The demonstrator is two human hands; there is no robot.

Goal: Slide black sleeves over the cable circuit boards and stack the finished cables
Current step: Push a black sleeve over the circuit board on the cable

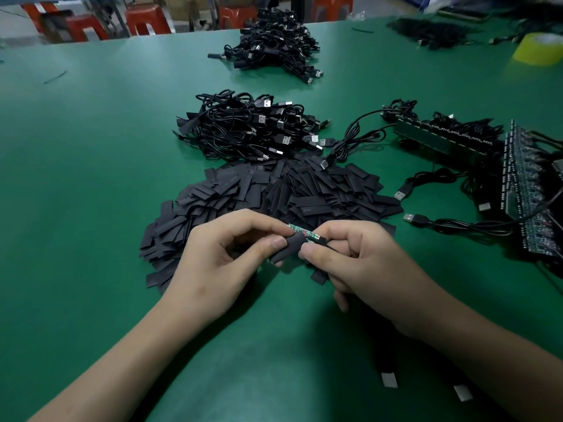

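Right now we count two hands, one sleeve and one board between them, held low over the table. Our left hand pinches the sleeve between thumb and forefinger, the other fingers curled. Our right hand pinches the board at its cable end, thumb against forefinger. The sleeve slants down from the board, with its upper end touching the board between the two thumb tips. We cannot tell whether the board has entered it. Most of the green board shows bare above the left thumb. Just behind the hands lies one heap of loose sleeves, too many to count. Beyond it are two cable piles, a near pile and a far pile. One tape roll sits far right.
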